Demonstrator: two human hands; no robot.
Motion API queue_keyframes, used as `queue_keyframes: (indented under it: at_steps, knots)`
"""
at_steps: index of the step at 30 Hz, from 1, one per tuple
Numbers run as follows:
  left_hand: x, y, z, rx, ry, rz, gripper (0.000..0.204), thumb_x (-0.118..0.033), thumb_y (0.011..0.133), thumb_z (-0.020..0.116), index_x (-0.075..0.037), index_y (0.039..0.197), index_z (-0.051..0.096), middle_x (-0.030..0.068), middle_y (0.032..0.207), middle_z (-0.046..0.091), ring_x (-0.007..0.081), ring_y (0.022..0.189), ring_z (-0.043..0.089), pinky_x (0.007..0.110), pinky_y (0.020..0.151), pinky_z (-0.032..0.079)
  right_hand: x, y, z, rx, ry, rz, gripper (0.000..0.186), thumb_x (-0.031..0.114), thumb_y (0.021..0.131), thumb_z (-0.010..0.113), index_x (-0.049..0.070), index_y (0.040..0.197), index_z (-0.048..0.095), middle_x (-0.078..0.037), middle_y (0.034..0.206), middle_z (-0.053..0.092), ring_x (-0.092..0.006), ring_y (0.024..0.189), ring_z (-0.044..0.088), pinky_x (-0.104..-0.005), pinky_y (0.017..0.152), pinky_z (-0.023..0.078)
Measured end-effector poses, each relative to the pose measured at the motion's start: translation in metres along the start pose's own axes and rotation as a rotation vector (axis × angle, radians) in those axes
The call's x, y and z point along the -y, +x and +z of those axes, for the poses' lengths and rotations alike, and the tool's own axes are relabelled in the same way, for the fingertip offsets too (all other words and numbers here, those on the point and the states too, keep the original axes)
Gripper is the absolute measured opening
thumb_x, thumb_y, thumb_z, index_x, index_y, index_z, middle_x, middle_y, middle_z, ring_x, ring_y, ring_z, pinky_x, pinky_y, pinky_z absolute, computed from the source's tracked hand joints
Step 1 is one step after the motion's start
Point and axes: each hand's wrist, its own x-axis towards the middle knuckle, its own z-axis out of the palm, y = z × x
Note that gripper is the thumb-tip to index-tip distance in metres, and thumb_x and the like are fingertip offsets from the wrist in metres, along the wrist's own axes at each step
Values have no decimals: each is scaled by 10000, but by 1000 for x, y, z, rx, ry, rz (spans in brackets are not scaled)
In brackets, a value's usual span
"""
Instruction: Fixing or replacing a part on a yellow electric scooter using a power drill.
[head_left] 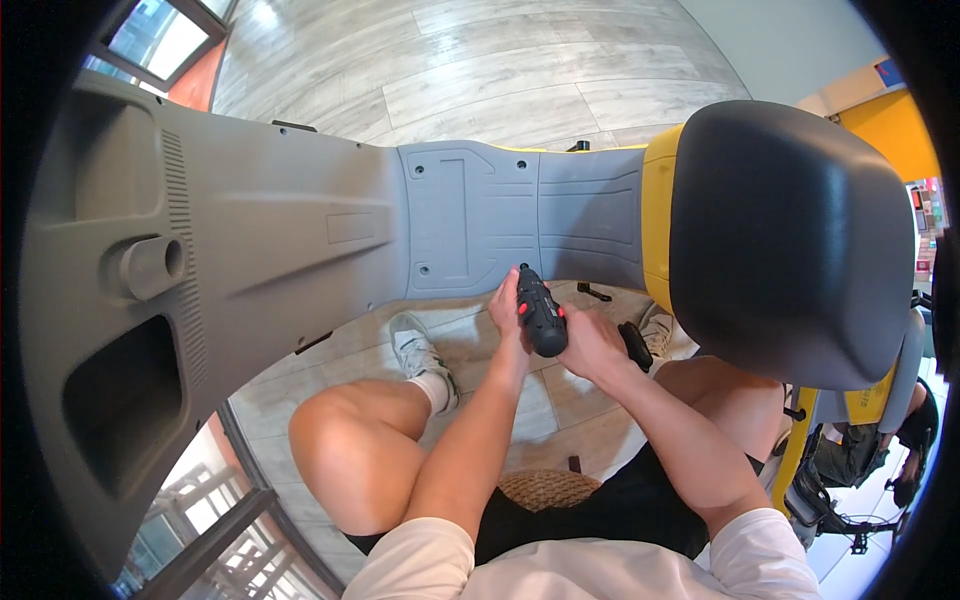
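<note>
A black cordless screwdriver with red accents points away from me, its tip at the near right corner of the grey footboard of a grey and yellow scooter. My right hand is wrapped round its grip; a black end piece shows past the hand, apparently the grip's base. On the tool's left side, the fingers of my left hand close against its front end. Dark screw holes mark the footboard's other corners. The screwdriver's tip and my left fingertips partly hide the corner beneath them.
The black seat rises at the right, and the grey front panel with its pockets curves up on the left. Below the footboard's near edge a black footrest sticks out. I sit on a woven stool over wood-look flooring.
</note>
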Motion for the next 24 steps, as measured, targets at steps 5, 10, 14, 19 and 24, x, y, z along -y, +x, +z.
queue_keyframes:
  at_steps: [5, 10, 14, 19, 24]
  knots:
    - [-7, 6, -5, 53, 192, 43, 337, -302, 924, 605, 20, 1011, 652, 86, 807, 660, 177, 641, 632, 297, 574, 519, -7, 4, 4, 4, 3, 0, 303, 141, 745, 674, 27, 1020, 621, -251, 940, 664, -419, 925, 635, -495, 800, 503]
    - [-10, 9, -6, -49, 391, 46, 309, -291, 949, 570, -7, 928, 689, 32, 758, 637, 127, 581, 554, 288, 550, 468, -5, 5, 2, 40, 31, 5, 309, 147, 748, 675, 47, 1038, 638, -242, 964, 666, -413, 946, 634, -491, 813, 505]
    - [-11, 0, 3, -21, 412, 145, 310, -292, 957, 566, -14, 901, 691, 40, 740, 631, 118, 565, 531, 288, 537, 452, -7, 16, 0, -11, 169, 73, 364, 138, 709, 686, 16, 1050, 647, -247, 950, 668, -404, 970, 629, -459, 816, 500]
    - [-10, 2, -8, -109, 501, 154, 284, -171, 949, 561, 53, 1106, 636, 137, 930, 677, 163, 710, 649, 310, 537, 535, -12, 34, -5, 55, 309, 212, 267, 140, 717, 710, -7, 934, 656, -175, 677, 637, -247, 552, 642, -390, 523, 487]
    - [-10, 40, -53, -102, 841, 382, 313, -83, 917, 567, 36, 1206, 597, 163, 1008, 678, 203, 779, 681, 320, 553, 565, -18, 40, 14, 13, 456, 189, 229, 100, 715, 703, 8, 918, 650, -107, 589, 585, -182, 413, 550, -360, 397, 413]
